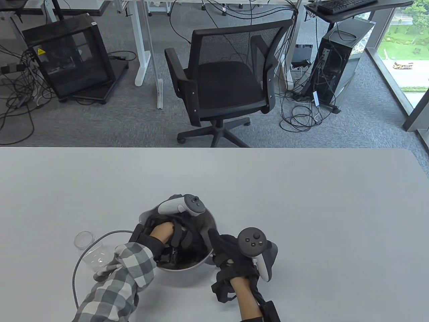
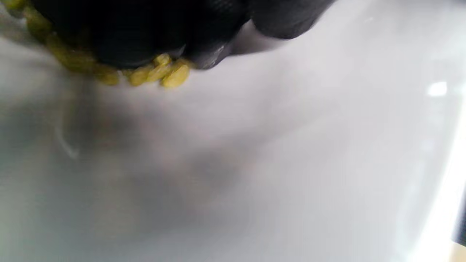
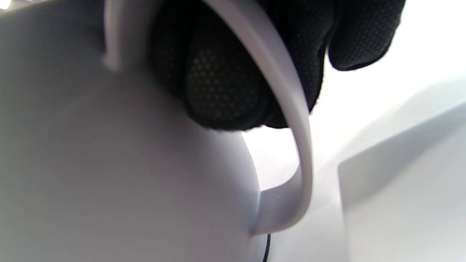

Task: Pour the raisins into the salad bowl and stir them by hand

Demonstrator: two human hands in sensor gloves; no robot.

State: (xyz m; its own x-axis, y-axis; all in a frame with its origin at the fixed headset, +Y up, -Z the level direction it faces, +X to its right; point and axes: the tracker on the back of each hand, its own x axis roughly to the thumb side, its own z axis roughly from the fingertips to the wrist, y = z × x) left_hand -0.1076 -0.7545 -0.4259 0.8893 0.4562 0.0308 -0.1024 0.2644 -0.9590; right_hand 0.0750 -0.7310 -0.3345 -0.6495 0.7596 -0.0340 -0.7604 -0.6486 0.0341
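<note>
The salad bowl (image 1: 187,270) stands near the table's front edge. My left hand (image 1: 174,234) reaches down into it, and its gloved fingers (image 2: 145,29) push into yellow-green raisins (image 2: 160,71) that lie on the bowl's pale inner wall (image 2: 255,163). Only the raisins at the fingertips show; the hand hides the others. My right hand (image 1: 218,243) is at the bowl's right side. There its fingers (image 3: 222,87) curl through the looped handle (image 3: 291,109) against the bowl's outer wall (image 3: 109,163).
An empty clear plastic cup (image 1: 89,250) lies on its side just left of the bowl, beside my checked sleeve (image 1: 114,288). A grey cable (image 1: 76,265) loops past it. An office chair (image 1: 228,80) stands beyond the table's far edge.
</note>
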